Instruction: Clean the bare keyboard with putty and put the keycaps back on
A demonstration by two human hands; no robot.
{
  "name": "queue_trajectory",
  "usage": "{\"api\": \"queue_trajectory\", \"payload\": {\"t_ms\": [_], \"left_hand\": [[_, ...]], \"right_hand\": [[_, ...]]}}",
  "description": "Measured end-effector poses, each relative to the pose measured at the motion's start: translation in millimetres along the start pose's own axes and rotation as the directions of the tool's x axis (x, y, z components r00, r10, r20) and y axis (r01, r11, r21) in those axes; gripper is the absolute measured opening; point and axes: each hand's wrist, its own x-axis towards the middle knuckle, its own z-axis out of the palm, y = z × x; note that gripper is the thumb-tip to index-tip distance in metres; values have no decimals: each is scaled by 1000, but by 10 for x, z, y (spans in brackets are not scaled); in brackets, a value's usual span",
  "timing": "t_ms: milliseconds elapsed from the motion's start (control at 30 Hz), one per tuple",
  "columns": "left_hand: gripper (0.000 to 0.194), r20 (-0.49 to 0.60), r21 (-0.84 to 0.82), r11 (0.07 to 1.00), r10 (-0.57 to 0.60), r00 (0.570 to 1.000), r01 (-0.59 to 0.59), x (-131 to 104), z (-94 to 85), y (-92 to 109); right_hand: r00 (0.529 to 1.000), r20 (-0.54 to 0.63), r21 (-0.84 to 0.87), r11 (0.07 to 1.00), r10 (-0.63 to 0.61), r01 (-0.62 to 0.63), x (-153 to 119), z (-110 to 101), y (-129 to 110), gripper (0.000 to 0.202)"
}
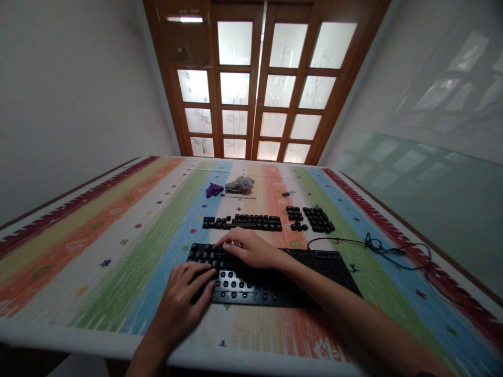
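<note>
A black keyboard (251, 298) lies on the striped tablecloth in front of me. Keycaps (204, 254) sit on its upper left part, while bare key posts show across the middle and right. My left hand (184, 290) rests at the keyboard's left side, fingers apart and reaching onto the keys. Across the board from the right, my right hand (247, 248) has its bent fingertips close together at the upper rows. Whatever lies between those fingertips is hidden. Just beyond the keyboard, loose black keycaps (251, 222) are laid out in rows.
More loose keycaps (318, 219) stand in groups at the right. Farther back lie a purple cloth (214, 189), a grey cloth (239, 184), a thin rod (239, 197) and a small dark tool with wire ends (288, 193). A black cable (387, 248) loops over the tablecloth (129, 251) at right.
</note>
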Motion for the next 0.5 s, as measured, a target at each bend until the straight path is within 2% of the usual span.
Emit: {"api": "queue_trajectory", "payload": {"t_ms": [67,167,300,500], "left_hand": [[22,2,1,1000,-6,1000,6,7,-3,6],[25,15,14,1000,-4,1000,4,14,-5,18],[23,23,47,999,9,1000,-10,22,-8,19],[19,13,51,999,0,1000,-1,40,1,-1]], "right_hand": [[998,57,-19,999,-32,33,-149,88,-112,20],[994,99,-148,987,-49,64,-293,224,-196,20],[996,72,-348,934,-56,78,-367,357,-204,18],[998,31,-406,912,-59,67,-353,423,-230,14]]}}
